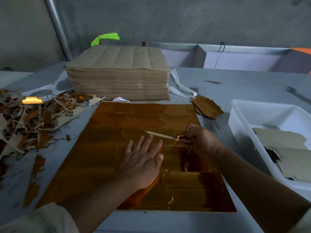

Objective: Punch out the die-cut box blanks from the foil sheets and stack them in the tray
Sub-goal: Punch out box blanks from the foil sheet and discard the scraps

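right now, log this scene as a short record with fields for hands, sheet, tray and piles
left hand: flat, pressing the foil sheet
right hand: grips a lifted piece at the sheet's right side
tray: white, right of sheet, holds blanks
scrap pile: left of sheet
sheet stack: behind sheet, plain side up

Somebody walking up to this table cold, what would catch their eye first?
The shiny gold foil sheet in the middle, with the left hand flat on it and the right hand pinching a pale strip near its right edge. Behind it stands a tall stack of brown sheets; scraps pile up left, a white tray right.
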Action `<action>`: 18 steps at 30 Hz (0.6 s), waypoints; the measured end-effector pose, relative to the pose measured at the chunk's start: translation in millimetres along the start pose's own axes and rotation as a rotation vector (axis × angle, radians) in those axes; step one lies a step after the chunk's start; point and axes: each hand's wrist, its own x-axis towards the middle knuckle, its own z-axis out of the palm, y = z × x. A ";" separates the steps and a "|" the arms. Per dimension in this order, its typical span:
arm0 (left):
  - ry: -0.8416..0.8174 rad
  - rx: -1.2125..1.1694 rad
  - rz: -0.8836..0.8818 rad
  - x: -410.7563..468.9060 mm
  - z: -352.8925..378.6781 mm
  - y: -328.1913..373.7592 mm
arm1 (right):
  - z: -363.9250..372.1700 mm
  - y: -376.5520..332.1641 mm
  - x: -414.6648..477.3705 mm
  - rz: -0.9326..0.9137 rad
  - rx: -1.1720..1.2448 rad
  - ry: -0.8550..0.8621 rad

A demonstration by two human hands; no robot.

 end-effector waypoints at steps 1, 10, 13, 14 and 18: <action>0.000 0.001 0.002 -0.1 0.0 0.2 | -1.7 -0.3 -1.2 -0.007 0.026 -0.007; -0.009 0.032 -0.013 0.6 0.7 1.0 | 21.6 -4.5 -16.4 0.007 -1.104 -0.312; -0.045 0.064 0.010 0.4 0.1 1.7 | 30.7 -1.5 -26.6 0.033 -1.358 -0.424; -0.038 0.057 0.006 0.1 0.3 1.3 | 32.3 1.0 -29.4 0.049 -1.378 -0.459; -0.041 0.020 -0.003 -0.2 -2.8 0.8 | 31.9 4.7 -33.8 -0.025 -1.332 -0.524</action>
